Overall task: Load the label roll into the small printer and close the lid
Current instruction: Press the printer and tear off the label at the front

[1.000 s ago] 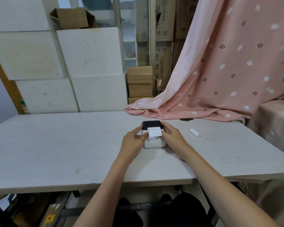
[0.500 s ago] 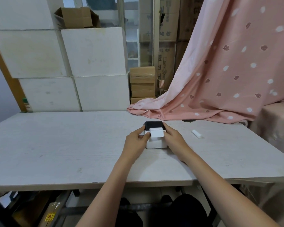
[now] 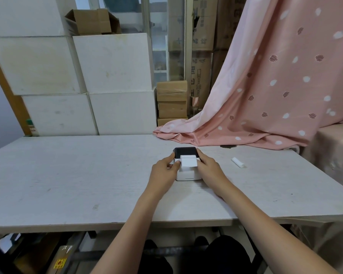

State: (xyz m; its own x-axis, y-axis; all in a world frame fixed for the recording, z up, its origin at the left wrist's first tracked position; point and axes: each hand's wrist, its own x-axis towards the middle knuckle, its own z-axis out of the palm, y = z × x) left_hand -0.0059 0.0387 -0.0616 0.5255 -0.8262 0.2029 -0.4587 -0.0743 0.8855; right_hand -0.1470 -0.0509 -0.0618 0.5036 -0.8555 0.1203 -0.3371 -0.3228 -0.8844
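A small white printer [image 3: 187,175] with a black lid [image 3: 184,150] stands on the pale table [image 3: 67,175], a little right of centre. A white strip of label paper [image 3: 189,162] sticks out of its top and hangs over the front. My left hand [image 3: 164,171] grips the printer's left side, its thumb and fingertips at the paper's left edge. My right hand [image 3: 208,168] holds the right side, fingers against the lid and the paper. The roll itself is hidden inside the printer.
A small white tube-shaped object [image 3: 238,162] lies on the table right of the printer. A pink patterned cloth [image 3: 265,95] drapes onto the far right of the table. White boxes [image 3: 107,76] and cardboard cartons [image 3: 172,101] are stacked behind.
Both hands stay on the printer's sides with only slight finger shifts. The camera view has moved a little; the printer and paper look unchanged.
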